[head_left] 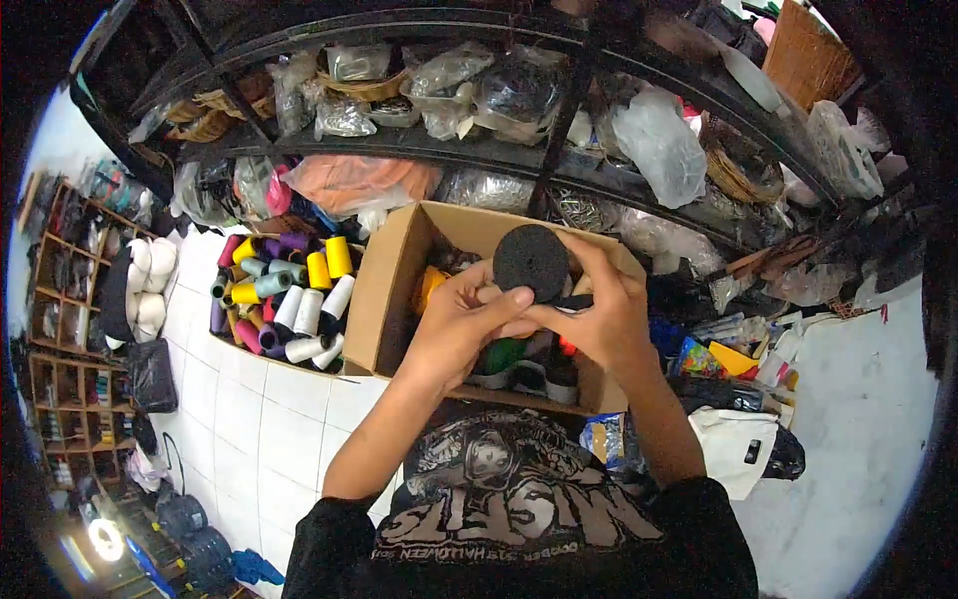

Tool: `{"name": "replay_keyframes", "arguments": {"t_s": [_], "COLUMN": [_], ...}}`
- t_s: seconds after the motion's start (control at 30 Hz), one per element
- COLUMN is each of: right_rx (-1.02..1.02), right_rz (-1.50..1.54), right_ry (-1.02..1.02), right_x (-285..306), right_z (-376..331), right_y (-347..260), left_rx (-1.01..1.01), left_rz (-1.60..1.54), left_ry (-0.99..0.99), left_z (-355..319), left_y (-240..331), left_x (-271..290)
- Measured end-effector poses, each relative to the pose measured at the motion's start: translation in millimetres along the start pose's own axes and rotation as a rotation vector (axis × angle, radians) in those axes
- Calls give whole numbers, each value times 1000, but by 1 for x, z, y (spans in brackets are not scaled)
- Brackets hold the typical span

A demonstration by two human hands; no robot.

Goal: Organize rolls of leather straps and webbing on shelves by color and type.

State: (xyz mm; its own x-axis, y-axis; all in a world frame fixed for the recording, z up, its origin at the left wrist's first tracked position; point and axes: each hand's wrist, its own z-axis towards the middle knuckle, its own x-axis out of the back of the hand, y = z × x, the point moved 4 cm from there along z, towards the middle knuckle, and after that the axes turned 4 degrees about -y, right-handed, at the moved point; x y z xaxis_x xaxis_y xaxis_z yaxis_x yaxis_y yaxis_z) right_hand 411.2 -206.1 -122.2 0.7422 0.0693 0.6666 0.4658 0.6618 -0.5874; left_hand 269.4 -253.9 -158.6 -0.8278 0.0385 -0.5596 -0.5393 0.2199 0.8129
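Note:
A black roll of coiled strap or tape (531, 262) is held up over an open cardboard box (379, 299), its flat round face turned toward me. My left hand (461, 324) grips its lower left side, thumb pressed on the lower edge. My right hand (606, 311) is closed at the right side, fingers behind the roll and thumb near a short black end (575, 301) that sticks out. The fingertips of both hands meet just below the roll. Inside the box, partly hidden by my hands, lie yellow, green and dark items.
Left of the box stands a carton of thread cones (309, 307) in yellow, grey, white and purple. Dark shelves (479, 150) with bagged goods and baskets run along the back. A wooden cubby shelf (75, 339) is at far left. Bags and packets (733, 359) lie at right on the tiled floor.

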Motion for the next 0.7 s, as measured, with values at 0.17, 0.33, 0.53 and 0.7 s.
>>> {"name": "replay_keyframes", "arguments": {"t_s": [0.17, 0.33, 0.53, 0.7], "right_rx": [-147, -94, -288, -147], "right_rz": [94, 21, -29, 82], "right_ry": [-236, -357, -189, -310], "right_x": [5, 1, -6, 0], "right_z": [-1, -6, -14, -8], "right_y": [3, 5, -8, 2], "left_rx": [52, 180, 3, 122], "left_rz": [91, 272, 112, 287], "left_ry": [-37, -173, -15, -84], "left_z": [-7, -9, -12, -18], "left_y": [9, 19, 8, 16], "left_x": [7, 15, 2, 19]}}
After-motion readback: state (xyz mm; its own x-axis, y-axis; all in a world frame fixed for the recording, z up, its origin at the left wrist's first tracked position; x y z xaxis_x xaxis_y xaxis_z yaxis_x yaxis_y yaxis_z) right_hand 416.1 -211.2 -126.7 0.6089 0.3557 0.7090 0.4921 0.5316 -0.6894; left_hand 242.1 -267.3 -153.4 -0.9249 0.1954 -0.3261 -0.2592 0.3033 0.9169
